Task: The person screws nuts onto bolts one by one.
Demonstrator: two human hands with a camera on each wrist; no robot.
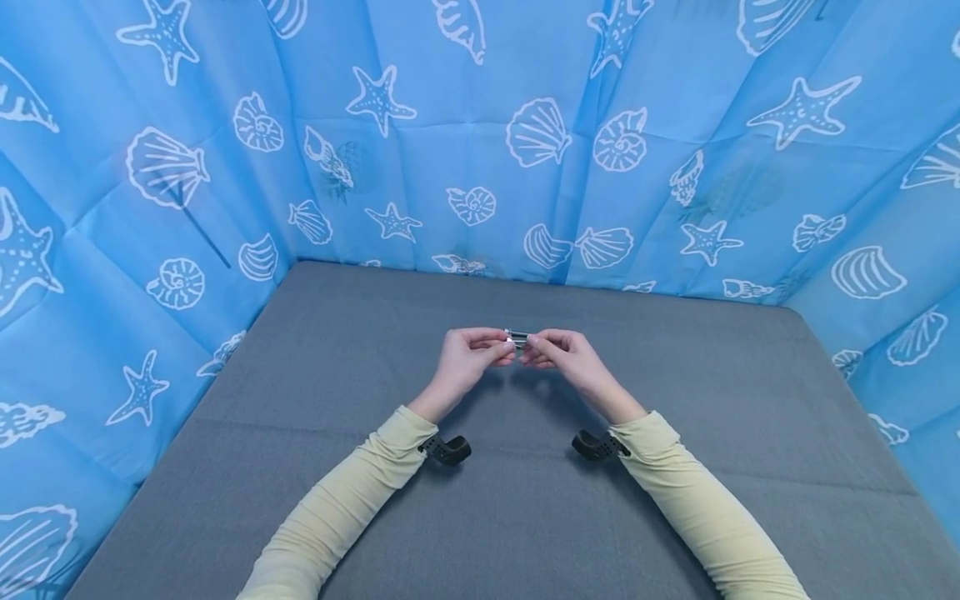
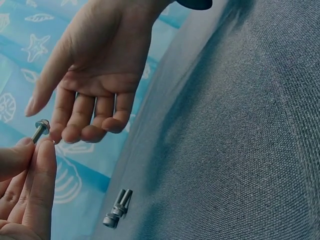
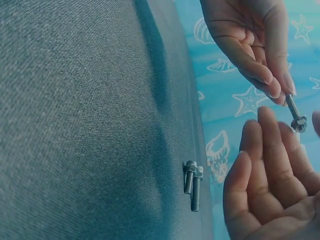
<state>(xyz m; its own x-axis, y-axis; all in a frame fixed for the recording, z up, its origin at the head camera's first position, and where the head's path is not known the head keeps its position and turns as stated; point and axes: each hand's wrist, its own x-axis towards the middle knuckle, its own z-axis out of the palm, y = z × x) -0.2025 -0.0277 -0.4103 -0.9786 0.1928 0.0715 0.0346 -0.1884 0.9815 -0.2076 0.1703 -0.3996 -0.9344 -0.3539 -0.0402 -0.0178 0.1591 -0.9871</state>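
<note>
My right hand (image 1: pixel 573 360) pinches the shank of a metal bolt (image 3: pixel 294 111) between thumb and fingertips. The bolt's wide head, with a washer-like flange, points toward my left hand (image 1: pixel 463 364). In the left wrist view, the left palm faces the camera, its fingers loosely bent. Its thumb and forefinger stand apart on either side of the bolt head (image 2: pixel 43 124), with no grip on it visible. Beyond the hands, a small group of similar bolts (image 3: pixel 196 186) lies side by side on the grey table. From the head view, fingers partly cover the metal pieces.
Grey cloth covers the table (image 1: pixel 495 517). Blue curtains (image 1: pixel 465 150) with white shells and starfish stand around its back and sides. A black wrist mount (image 1: pixel 450 451) hangs at the left cuff, another black mount (image 1: pixel 596 446) at the right cuff.
</note>
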